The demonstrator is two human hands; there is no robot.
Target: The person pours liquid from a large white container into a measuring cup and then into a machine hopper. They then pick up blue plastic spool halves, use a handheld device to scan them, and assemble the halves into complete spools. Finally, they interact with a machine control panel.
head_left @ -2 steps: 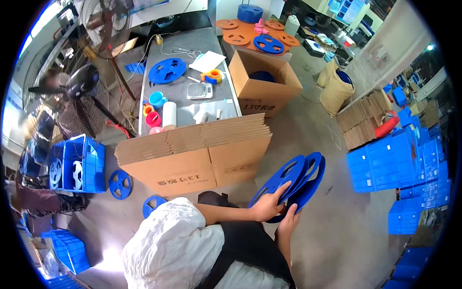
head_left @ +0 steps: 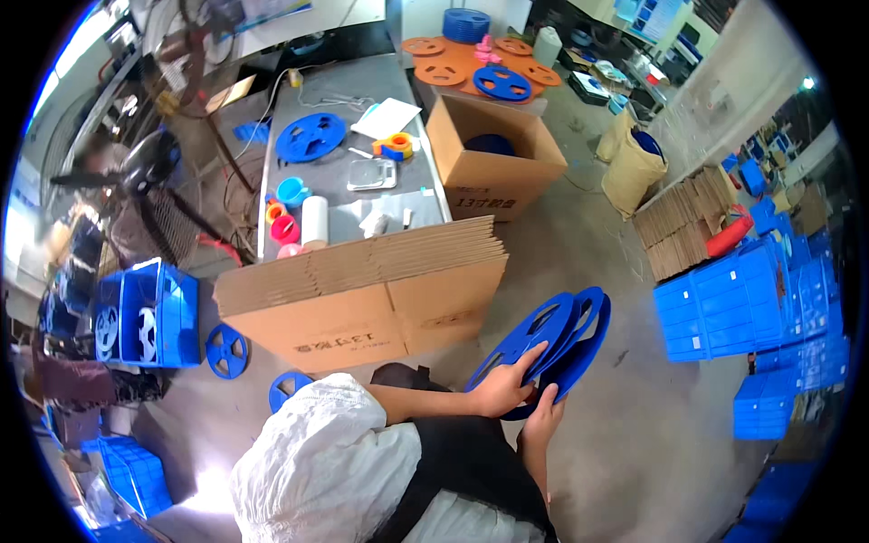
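Observation:
In front of me to the right, I hold several blue plastic reel discs (head_left: 577, 362), tilted and fanned apart at the top. The discs have large cut-out openings. My left hand (head_left: 503, 389) is closed at the lower edge of the nearer-left disc, with a finger lying along its face. My right hand (head_left: 541, 418) grips the lower right edge of the discs, thumb up. Parts of the fingers on both hands are hidden behind the discs. Left of the hands, a row of folded cardboard cartons (head_left: 353, 317) stands on edge.
Beyond the cartons is a grey table (head_left: 348, 95) with a blue disc (head_left: 310, 138), a tape dispenser (head_left: 396, 146) and a small scale (head_left: 372, 175). An open cardboard box (head_left: 507, 181) stands right of it. Blue crates (head_left: 711, 303) are stacked at right. More blue discs (head_left: 226, 351) lie at left.
The view has shifted very slightly, so the table and far objects sit a little further left. Both hands keep the same hold on the discs.

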